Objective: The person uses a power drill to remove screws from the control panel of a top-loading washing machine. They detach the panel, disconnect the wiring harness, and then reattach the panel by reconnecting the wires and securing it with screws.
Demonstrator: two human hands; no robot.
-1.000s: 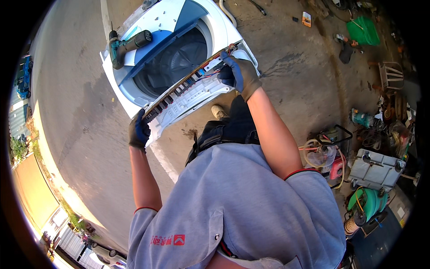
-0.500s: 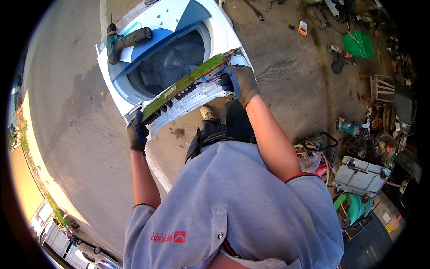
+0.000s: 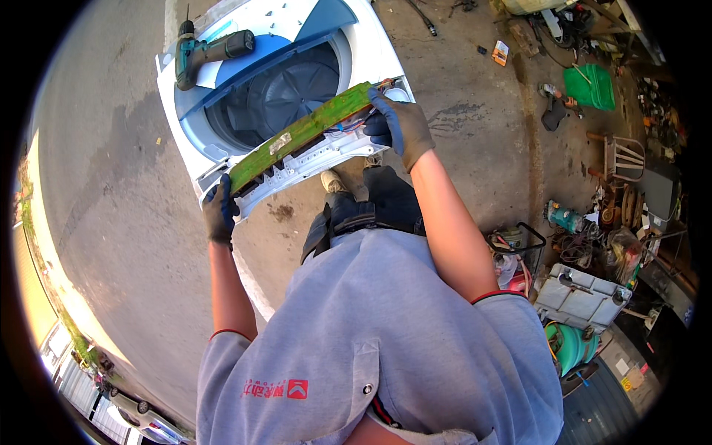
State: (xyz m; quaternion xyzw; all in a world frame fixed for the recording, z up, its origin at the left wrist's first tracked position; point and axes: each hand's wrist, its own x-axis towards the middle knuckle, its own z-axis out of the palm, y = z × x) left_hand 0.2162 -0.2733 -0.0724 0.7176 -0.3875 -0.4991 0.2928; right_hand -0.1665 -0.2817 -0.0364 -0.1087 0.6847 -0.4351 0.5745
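Note:
A long green circuit board [image 3: 300, 136] spans the front of an opened washing machine [image 3: 377, 44], above its white control panel frame [image 3: 297, 169]. My left hand [image 3: 220, 211], in a dark glove, is closed on the board's left end. At the other end, my gloved right hand [image 3: 400, 129] pinches the board's right tip, beside some thin coloured wires [image 3: 348, 127]. Behind the board the dark drum [image 3: 293, 89] shows through the round opening. A teal and black cordless drill [image 3: 208, 55] lies on the machine's top at the far left, near several small screws.
On the concrete at the right are an orange and white packet [image 3: 500, 53], a green plastic container [image 3: 589, 87] and a wooden chair [image 3: 623, 157]. Closer, a grey wheeled platform [image 3: 578, 295] and a green hose reel [image 3: 575, 347] stand among tools. My shoe [image 3: 333, 181] is just below the machine.
The circuit board has tilted so more of its green face shows, covering the black parts along its lower edge. Both hands keep hold of its ends.

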